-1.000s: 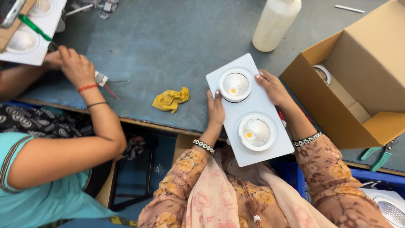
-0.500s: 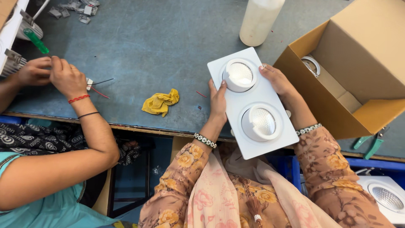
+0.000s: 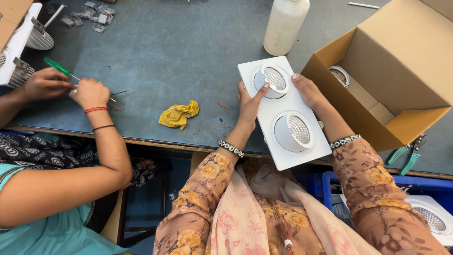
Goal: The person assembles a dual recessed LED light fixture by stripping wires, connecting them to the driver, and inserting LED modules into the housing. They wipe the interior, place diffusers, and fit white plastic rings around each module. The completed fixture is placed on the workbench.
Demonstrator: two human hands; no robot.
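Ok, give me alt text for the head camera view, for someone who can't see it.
Seen from above, a person's left hand and right hand hold a white twin-lamp downlight panel over a grey workbench, beside an open cardboard box. A white plastic bottle and a crumpled yellow cloth lie nearby; a co-worker's hands work at left.

**What I can't make out from here**

My left hand point(image 3: 249, 105) hides part of the twin-lamp panel's point(image 3: 288, 101) left edge. The cardboard box point(image 3: 401, 71) runs off the right edge, and its wall covers most of the ring inside point(image 3: 340, 74). The co-worker's white fixture point(image 3: 19, 42) at the counter's far left corner is cut off. The small metal clips point(image 3: 89, 16) are too tiny to tell apart.
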